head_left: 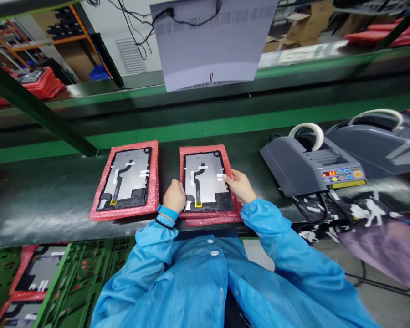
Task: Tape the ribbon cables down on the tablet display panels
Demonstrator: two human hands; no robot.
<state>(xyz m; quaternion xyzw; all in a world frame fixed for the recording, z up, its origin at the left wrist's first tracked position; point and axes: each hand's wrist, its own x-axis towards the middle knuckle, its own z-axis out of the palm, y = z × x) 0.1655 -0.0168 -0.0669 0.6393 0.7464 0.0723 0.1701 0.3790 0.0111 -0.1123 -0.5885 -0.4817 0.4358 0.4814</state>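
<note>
A tablet screen (210, 182) lies back side up on a stack of red bubble-wrap bags (212, 222) in front of me. Its silver back carries a black flex cable, white tape strips and a yellow label. My left hand (175, 196) is closed at the panel's left edge, its fingertips partly hidden. At the right edge, my right hand (239, 186) grips the panel, thumb on top by the white tape and the other fingers curled at its side. To the left, a second tablet screen (126, 180) rests on its own red bubble-wrap bags (153, 182), apart from both hands.
On the right of the dark bench (54, 191) stands a grey tape dispenser (294, 164) with a lit display; another dispenser (372, 136) is beside it. Tape scraps (372, 209) hang below. Green crates (78, 278) at lower left hold more screens. A monitor (212, 45) hangs ahead.
</note>
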